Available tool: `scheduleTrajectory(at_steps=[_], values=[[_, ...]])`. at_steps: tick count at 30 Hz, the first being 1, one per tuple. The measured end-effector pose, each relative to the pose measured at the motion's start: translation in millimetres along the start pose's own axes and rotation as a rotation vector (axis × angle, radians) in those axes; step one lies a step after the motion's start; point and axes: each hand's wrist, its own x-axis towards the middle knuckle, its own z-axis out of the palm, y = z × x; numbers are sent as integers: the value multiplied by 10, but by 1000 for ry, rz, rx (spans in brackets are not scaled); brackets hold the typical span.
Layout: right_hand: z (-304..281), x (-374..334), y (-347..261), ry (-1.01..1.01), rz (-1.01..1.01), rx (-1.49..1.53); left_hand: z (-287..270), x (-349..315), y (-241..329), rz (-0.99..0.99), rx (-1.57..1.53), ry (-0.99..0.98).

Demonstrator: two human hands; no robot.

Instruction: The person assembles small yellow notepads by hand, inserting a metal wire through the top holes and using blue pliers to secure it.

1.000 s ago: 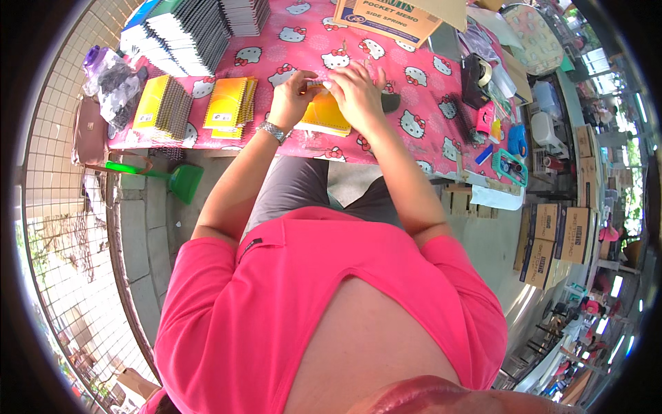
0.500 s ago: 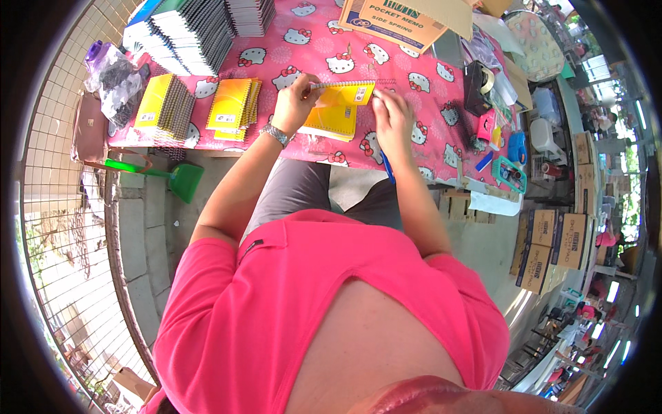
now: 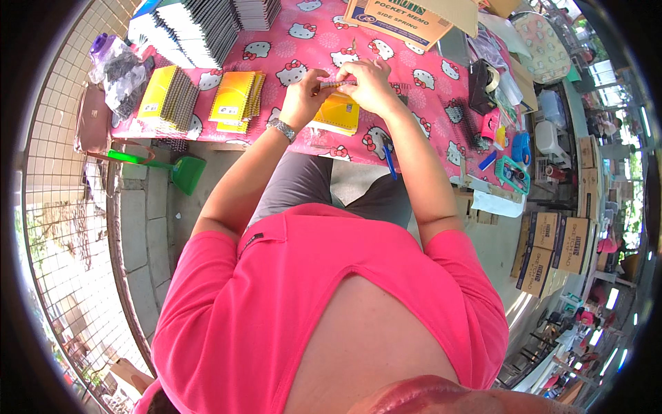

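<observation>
My left hand [image 3: 305, 96], with a metal-banded watch [image 3: 282, 129] on its wrist, pinches the left end of a wire coil along the top edge of a small yellow notebook. Close beside it, my right hand [image 3: 369, 86] has its thumb and fingers closed at the same coil [image 3: 332, 85]; its fingers partly hide the binding. Below the hands lies the yellow notebook [image 3: 338, 116] on the pink cloth. Whether one or two notebooks are under my hands, I cannot tell. To the left are a short pile of yellow notebooks [image 3: 236, 96] and a taller pile [image 3: 163, 96].
Tall stacks of spiral notebooks [image 3: 196, 31] stand at the far left, near a plastic bag [image 3: 118, 72]. An open cardboard box [image 3: 407, 21] is at the back. At right sit a black tape dispenser [image 3: 483, 86], loose black coils [image 3: 465, 124] and a teal basket [image 3: 512, 175].
My right hand has moved left and up from the coil's right end to beside my left hand. The raised yellow cover seen earlier is now mostly hidden. My left hand has barely shifted.
</observation>
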Motion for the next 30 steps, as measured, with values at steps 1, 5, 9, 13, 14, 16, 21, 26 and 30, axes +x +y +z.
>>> scheduleTrajectory(at_steps=[1,5,9,13,14,16,21,26,30], values=[[24,4,14,26,-33,2,0,9,-5,6,-3,7],[88,-37,157,103,-146,-77,19,47,-27,27,-33,8],[31,-258,79,330,-160,-221,9,4,-71,38,3,-5],[21,-997,179,452,207,-107,-55,21,-38,-110,45,-72],[147,-1268,335,375,379,-131,-71,31,5,-148,62,-89],[510,-1794,455,263,429,-528,-35,-16,-16,-40,22,-5],[643,-1971,314,259,440,-157,19,-91,-107,91,9,104],[347,-1053,-389,477,82,116,46,-124,-140,-29,-26,73],[306,-782,-525,418,36,-31,17,-162,-154,5,-3,90]])
